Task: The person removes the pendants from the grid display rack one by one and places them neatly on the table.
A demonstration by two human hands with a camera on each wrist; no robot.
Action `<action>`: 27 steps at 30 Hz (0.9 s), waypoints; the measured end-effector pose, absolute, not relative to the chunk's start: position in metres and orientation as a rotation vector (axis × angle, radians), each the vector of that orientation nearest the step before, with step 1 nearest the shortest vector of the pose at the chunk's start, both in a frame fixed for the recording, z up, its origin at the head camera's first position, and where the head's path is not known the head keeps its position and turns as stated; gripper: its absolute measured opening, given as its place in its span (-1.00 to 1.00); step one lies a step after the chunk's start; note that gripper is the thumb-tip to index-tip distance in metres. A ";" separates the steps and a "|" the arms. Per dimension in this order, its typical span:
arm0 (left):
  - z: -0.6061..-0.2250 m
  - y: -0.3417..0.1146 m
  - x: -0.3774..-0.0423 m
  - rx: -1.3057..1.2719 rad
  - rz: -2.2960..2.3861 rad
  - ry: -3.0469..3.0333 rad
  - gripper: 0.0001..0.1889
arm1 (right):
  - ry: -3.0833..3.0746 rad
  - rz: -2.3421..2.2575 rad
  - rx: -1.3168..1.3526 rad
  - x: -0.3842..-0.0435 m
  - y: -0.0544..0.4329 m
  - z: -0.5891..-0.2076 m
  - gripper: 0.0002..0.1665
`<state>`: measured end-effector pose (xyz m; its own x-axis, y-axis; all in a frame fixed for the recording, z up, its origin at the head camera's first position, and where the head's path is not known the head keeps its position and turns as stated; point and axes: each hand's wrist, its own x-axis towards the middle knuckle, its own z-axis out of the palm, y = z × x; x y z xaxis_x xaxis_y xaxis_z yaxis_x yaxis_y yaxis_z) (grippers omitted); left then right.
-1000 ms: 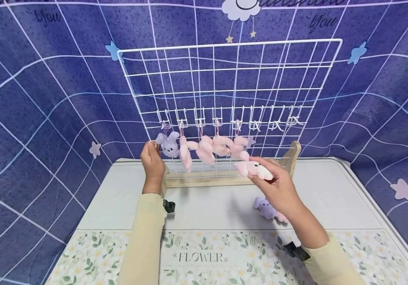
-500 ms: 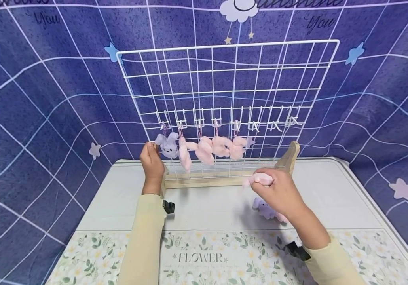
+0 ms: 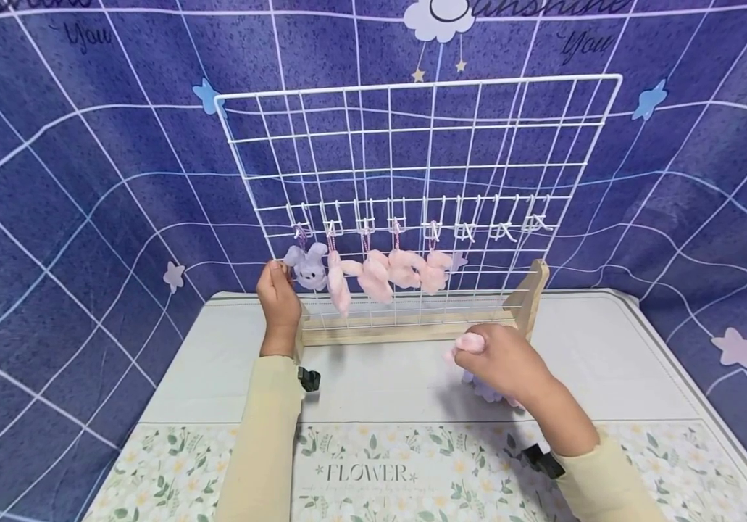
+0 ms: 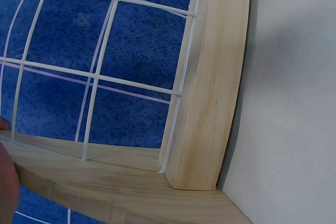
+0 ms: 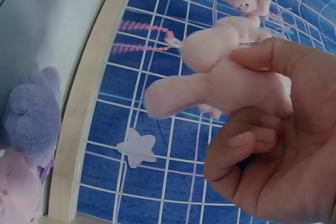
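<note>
My right hand pinches a pink plush keychain between thumb and fingers, low in front of the white wire grid rack. In the right wrist view, the plush toy shows long ears and a twisted pink cord loop hanging from it. With my left hand I hold the rack's left side; the left wrist view has fingertips at the wooden side piece. A lilac plush bunny and several pink plush keychains hang from the rack's left hooks.
Bare hooks line the rack's right part. On the table, partly hidden under my right hand, lie a lilac plush and a pink plush. A wooden foot supports the rack's right end.
My right hand has moved down and slightly left, away from the hanging row. The pink plush has turned in its grasp, so its face no longer shows. The left hand stays put.
</note>
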<state>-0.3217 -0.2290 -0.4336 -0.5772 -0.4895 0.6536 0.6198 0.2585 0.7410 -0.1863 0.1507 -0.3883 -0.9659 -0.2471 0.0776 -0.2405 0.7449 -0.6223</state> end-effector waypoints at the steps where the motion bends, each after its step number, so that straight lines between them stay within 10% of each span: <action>1: -0.434 -0.229 -0.322 -0.120 -1.496 -1.598 -0.58 | 2.918 -1.014 -0.414 -0.187 0.150 -0.389 -0.79; 27: -0.431 -0.225 -0.319 -0.084 -1.458 -1.601 -0.60 | 2.856 -0.846 -0.435 -0.202 0.142 -0.424 -0.94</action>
